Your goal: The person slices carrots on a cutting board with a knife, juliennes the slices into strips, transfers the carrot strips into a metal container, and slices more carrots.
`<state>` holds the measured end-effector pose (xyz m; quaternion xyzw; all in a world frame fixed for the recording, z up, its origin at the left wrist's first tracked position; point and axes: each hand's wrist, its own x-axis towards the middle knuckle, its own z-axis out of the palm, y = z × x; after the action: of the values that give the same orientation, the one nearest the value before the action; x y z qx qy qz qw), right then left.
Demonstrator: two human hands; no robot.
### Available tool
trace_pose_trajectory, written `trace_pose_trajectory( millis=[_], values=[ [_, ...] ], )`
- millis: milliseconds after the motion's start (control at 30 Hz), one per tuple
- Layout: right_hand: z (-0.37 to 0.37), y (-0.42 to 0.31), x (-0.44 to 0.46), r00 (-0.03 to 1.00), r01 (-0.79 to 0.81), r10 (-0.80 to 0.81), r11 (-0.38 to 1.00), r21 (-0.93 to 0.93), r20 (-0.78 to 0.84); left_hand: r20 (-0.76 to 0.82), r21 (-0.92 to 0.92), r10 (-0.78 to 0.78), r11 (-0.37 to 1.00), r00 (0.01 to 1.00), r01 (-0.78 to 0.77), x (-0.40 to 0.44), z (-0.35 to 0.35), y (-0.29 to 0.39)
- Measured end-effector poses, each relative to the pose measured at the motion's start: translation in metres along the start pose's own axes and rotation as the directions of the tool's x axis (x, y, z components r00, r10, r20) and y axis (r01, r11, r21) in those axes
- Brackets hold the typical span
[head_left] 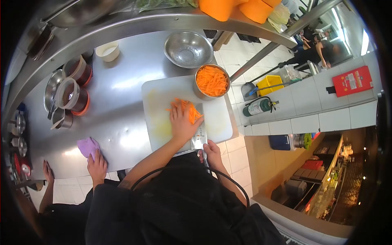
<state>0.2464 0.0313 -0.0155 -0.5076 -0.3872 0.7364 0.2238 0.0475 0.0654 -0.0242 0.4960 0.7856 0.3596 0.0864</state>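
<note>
While the right grip is clenched around the handle of a cleaver, the broad face of the blade is turned up over a white cutting board. The cleaver looks stiff and is probably blade-heavy, so the handle is the sound place to hold it, fingers well off the edge. The left grip is unclenched, its fingers spread over a pile of carrot shreds on the board, just beside the blade; whether some shreds lie on the steel or only against it is hard to tell. They should be light, bendy and perhaps slippery with damp, easier to gather under a flat palm than to pinch singly.

To the left, another person's hand rests on a purple cloth. At the board's far right corner, a metal pot is heaped with more carrot shreds. Just beyond it, a wide metal bowl sits on the steel worktop. Farther left stand two tubs of something dark, a small saucepan near them. A pale cup stands towards the far side, its contents unclear. Well past the worktop is a green fire extinguisher.
</note>
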Motion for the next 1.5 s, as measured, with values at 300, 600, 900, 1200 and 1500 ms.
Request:
trace_pose_trajectory(
  millis=[300, 600, 900, 1200, 1500],
  values=[
    [-0.003, -0.022, 0.014, 0.979, 0.020, 0.018, 0.983, -0.181, 0.204, -0.163, -0.411, -0.062, 0.911, 0.985, -0.011, 0.006, 0.018, -0.008],
    [-0.009, -0.100, -0.016, 0.967, 0.119, -0.092, 0.987, -0.105, 0.236, -0.353, -0.340, 0.127, 0.906, 0.927, -0.254, 0.054, -0.019, 0.065],
    [-0.015, -0.162, 0.002, 0.982, 0.131, -0.133, 0.991, 0.021, 0.136, -0.102, -0.161, 0.208, 0.961, 0.973, -0.223, 0.166, 0.021, 0.096],
    [-0.110, -0.151, -0.052, 0.983, 0.141, -0.145, 0.989, 0.039, 0.112, 0.000, 0.218, 0.299, 0.931, 0.954, -0.292, 0.162, 0.038, 0.086],
    [-0.096, -0.151, -0.034, 0.973, 0.190, -0.191, 0.982, 0.021, 0.129, 0.267, 0.250, 0.366, 0.867, 0.891, -0.431, 0.163, 0.011, 0.069]
  ],
)
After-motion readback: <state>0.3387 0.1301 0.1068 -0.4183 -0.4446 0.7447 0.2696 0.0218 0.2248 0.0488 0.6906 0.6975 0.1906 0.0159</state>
